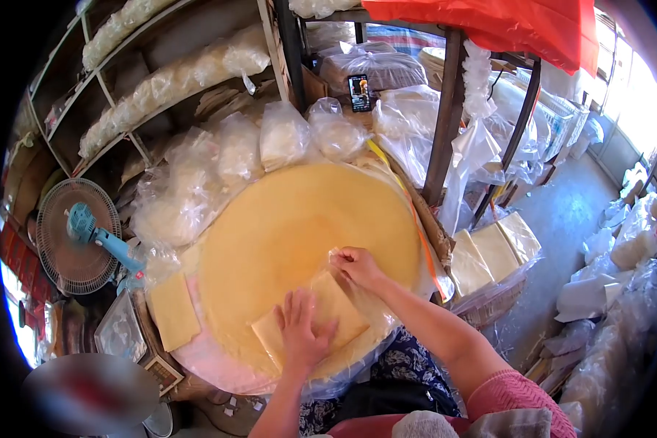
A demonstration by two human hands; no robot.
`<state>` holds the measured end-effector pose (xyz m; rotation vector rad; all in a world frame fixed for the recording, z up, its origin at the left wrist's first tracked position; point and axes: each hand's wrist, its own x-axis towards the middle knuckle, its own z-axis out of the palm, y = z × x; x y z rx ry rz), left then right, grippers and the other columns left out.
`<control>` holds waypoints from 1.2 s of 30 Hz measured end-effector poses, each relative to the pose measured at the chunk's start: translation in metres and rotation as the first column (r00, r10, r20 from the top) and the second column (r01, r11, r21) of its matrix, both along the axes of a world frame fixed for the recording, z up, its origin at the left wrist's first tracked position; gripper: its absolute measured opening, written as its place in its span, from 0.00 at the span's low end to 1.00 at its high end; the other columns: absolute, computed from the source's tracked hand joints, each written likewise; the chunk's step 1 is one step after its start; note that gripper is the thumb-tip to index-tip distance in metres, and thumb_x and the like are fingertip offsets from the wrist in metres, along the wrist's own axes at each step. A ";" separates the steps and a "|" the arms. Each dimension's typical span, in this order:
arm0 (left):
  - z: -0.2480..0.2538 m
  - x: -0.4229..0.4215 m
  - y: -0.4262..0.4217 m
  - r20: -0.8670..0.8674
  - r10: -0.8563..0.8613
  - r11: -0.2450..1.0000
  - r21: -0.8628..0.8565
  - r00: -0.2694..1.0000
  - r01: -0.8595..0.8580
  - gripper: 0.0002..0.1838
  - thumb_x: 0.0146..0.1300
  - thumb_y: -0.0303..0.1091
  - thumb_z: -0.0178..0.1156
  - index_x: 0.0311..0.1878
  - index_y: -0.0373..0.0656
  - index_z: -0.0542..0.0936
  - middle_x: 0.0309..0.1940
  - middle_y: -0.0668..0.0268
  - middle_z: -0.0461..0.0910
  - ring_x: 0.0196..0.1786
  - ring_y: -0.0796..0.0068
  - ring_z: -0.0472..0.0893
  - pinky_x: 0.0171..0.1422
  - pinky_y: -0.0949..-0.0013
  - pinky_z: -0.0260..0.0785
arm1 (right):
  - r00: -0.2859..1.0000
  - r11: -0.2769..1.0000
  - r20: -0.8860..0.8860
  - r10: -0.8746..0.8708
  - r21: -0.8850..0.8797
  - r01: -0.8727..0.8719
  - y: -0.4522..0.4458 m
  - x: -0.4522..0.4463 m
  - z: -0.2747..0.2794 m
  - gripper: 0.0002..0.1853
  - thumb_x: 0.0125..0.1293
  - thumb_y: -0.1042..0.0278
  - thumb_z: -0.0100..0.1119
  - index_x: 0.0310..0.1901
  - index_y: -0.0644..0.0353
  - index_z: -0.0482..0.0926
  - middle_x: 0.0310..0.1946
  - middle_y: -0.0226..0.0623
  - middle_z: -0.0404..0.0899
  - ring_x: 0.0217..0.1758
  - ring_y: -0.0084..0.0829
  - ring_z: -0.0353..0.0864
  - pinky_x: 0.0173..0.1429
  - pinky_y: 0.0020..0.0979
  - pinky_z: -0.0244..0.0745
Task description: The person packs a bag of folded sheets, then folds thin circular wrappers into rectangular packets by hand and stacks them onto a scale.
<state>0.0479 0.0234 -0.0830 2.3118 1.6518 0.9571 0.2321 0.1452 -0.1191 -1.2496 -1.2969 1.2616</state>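
Observation:
A large round stack of thin yellow sheets [292,212] lies in front of me. On its near edge sits a folded, squarish yellow packet [343,310], and clear plastic film [379,317] shows around it. My left hand [304,332] rests flat on the packet with its fingers spread. Just beyond the packet's far corner, my right hand [358,267] has its thumb and fingers pinched together on an edge of the clear plastic. Another folded yellow sheet [174,310] lies to the left of the round stack.
Several filled clear bags [285,135] line the far side. A fan [79,233] stands at left, and a phone [359,93] is propped at the back. Wrapped yellow packets [489,255] sit at right beside a dark post [445,124]. Racks [109,87] hold more bagged goods.

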 end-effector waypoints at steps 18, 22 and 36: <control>0.016 -0.043 -0.076 0.716 0.660 0.670 -0.423 -0.229 0.610 0.27 0.60 0.41 0.53 0.60 0.38 0.70 0.52 0.54 0.77 0.52 0.59 0.78 0.57 0.56 0.72 | 0.735 -0.004 0.613 0.291 0.769 -0.640 -0.182 -0.054 0.136 0.09 0.56 0.65 0.52 0.29 0.63 0.70 0.31 0.38 0.70 0.35 0.38 0.75 0.29 0.35 0.73; -0.003 -0.040 -0.072 0.695 0.715 0.565 -0.510 -0.075 0.649 0.31 0.52 0.35 0.55 0.62 0.36 0.68 0.54 0.54 0.75 0.56 0.54 0.76 0.60 0.53 0.72 | 0.749 0.258 0.560 0.355 0.711 -0.654 -0.222 -0.021 0.093 0.08 0.58 0.66 0.55 0.32 0.62 0.74 0.33 0.39 0.74 0.38 0.39 0.77 0.33 0.35 0.75; 0.045 0.153 -0.057 0.859 0.090 0.493 -0.478 0.504 0.727 0.35 0.51 0.25 0.65 0.64 0.36 0.65 0.58 0.57 0.73 0.60 0.65 0.74 0.65 0.60 0.65 | 0.497 0.963 -0.825 -0.271 -0.242 0.123 -0.259 0.121 0.013 0.34 0.69 0.49 0.52 0.68 0.64 0.59 0.63 0.42 0.70 0.65 0.38 0.70 0.69 0.42 0.64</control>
